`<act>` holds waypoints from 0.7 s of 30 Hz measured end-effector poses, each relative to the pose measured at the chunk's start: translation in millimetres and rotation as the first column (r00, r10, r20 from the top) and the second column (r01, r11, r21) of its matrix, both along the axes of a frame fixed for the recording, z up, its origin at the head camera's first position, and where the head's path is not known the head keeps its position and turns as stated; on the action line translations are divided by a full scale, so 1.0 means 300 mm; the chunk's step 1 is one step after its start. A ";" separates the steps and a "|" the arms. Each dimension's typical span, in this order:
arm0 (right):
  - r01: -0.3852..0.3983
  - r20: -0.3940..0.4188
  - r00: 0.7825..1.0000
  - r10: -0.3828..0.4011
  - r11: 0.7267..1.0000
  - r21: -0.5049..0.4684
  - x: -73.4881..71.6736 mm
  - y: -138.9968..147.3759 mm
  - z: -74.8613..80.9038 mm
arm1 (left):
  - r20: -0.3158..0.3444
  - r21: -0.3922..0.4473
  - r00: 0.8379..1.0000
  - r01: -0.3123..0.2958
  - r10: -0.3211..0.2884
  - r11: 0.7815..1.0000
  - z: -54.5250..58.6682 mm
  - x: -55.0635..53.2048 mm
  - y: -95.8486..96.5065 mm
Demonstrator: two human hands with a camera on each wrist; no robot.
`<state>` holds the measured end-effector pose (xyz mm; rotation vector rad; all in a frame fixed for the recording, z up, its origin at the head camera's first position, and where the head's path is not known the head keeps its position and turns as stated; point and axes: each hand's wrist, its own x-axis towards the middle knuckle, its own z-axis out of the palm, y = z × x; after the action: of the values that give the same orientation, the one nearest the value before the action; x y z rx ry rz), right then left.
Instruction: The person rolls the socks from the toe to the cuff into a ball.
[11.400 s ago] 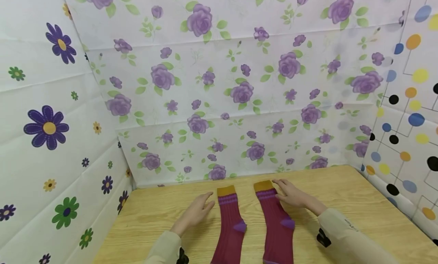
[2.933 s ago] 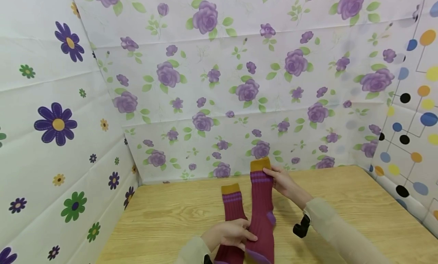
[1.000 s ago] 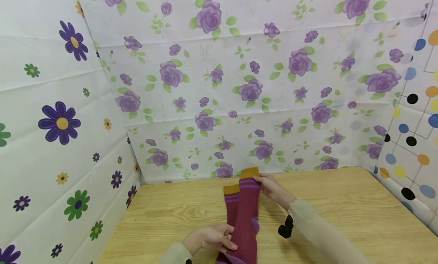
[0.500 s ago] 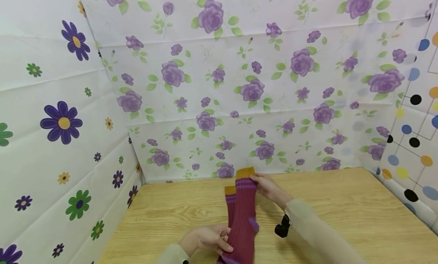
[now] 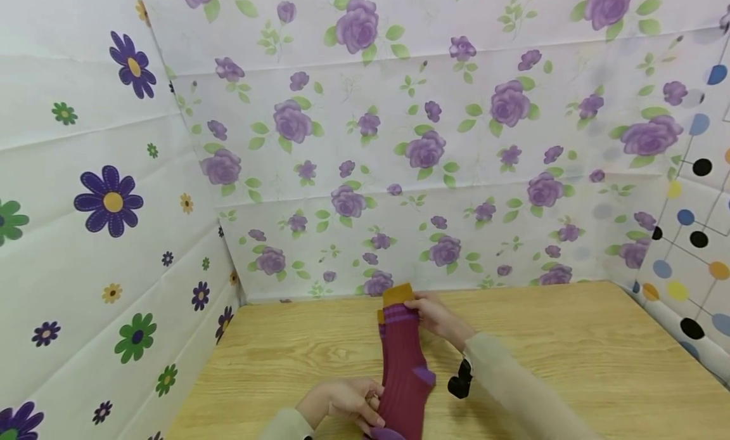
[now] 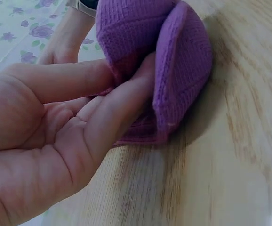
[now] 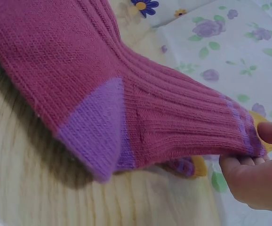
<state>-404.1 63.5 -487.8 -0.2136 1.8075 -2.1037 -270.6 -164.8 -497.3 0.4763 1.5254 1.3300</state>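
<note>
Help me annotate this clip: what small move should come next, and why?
Probably lower the upper sock onto the lower sock, cuffs level: the right hand holds the upper one near its cuff, the left hand grips its toe end, and the lower sock's cuff peeks out to the left.

the upper sock (image 5: 402, 364) overlies the lower sock (image 7: 185, 165), apparently on the table (image 5: 274, 351).

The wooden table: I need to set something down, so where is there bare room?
The table is bare between the left hand and the daisy sheet, and between the right sleeve and the dotted sheet. Crowded: front centre, where the upper sock overlaps the lower sock between left hand and right hand.
</note>
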 end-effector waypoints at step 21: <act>0.163 0.029 0.986 -0.165 0.985 0.056 -0.008 -0.078 -0.084 | -0.030 0.007 0.999 0.021 -0.021 1.000 -0.003 0.005 -0.057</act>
<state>-406.4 40.2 -513.0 -0.0157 1.9177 -2.1499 -269.2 -182.0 -498.1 0.5180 1.5367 1.3177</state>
